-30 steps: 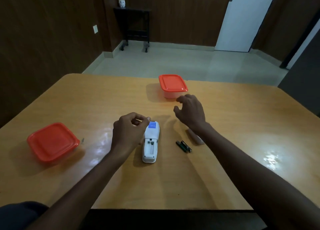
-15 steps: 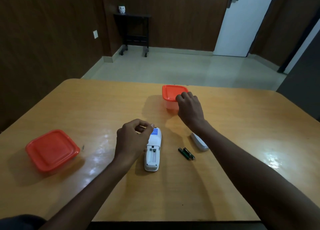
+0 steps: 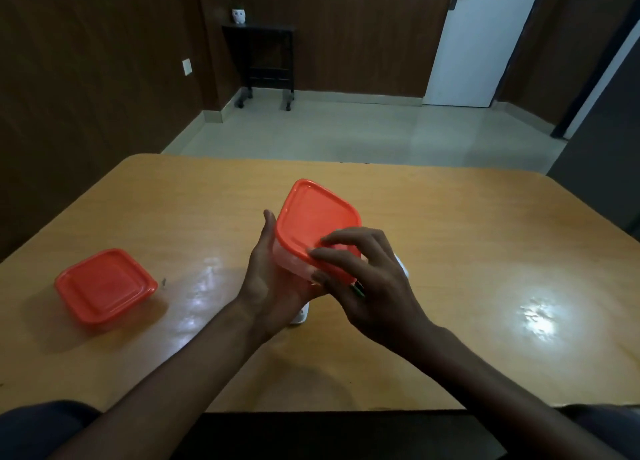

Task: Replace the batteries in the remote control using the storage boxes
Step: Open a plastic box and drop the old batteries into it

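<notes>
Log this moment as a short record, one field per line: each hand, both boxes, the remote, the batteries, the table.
left hand: cradles the held box from its left and underneath
right hand: fingertips on the near edge of the lid
held box: lifted off the table, tilted, orange lid on
second box: on the table at the left, lid on, untouched
remote: mostly hidden beneath the hands
batteries: only a dark sliver shows
table: wooden, glossy
</notes>
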`<state>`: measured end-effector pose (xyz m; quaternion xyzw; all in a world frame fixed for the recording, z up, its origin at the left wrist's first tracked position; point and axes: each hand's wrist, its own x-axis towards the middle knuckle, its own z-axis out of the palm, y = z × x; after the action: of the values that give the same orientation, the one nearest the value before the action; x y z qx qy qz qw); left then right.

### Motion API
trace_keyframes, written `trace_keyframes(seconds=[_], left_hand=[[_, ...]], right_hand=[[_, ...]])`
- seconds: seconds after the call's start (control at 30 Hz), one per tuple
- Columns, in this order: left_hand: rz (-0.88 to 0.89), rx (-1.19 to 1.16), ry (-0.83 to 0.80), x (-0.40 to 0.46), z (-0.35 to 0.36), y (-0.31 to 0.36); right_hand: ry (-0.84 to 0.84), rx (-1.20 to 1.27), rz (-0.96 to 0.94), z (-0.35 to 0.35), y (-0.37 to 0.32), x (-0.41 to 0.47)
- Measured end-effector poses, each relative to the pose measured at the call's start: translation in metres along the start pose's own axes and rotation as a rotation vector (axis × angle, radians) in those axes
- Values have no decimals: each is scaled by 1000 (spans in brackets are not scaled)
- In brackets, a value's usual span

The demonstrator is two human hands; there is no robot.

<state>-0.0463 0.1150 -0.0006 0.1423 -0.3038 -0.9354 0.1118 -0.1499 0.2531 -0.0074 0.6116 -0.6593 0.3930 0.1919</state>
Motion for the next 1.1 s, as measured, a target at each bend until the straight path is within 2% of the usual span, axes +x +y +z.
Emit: trace_keyframes(seconds=[0.07,0.2,0.37,0.53,0.77,1.1], left_hand=[[-23,-88,-27,-1,-2,0],[-86,-148,-71,0,-11,1],[-94,-186,-113,-2,-6,-1],[-50,-192,-71,-7,0,4],[-14,-52,-34,-9,-1,4],[-2,-44,31,-11,5,10]], right_hand=[[-97,32,-77,-2,6,-3],[-241,-95,-289,-5,24,-8],[-105,-203,-368,2,28,-11],[-24,-218,-397,7,24,-11],[69,-162,-364,-4,18,-1],[-28,-225,-370,10,30,-9]])
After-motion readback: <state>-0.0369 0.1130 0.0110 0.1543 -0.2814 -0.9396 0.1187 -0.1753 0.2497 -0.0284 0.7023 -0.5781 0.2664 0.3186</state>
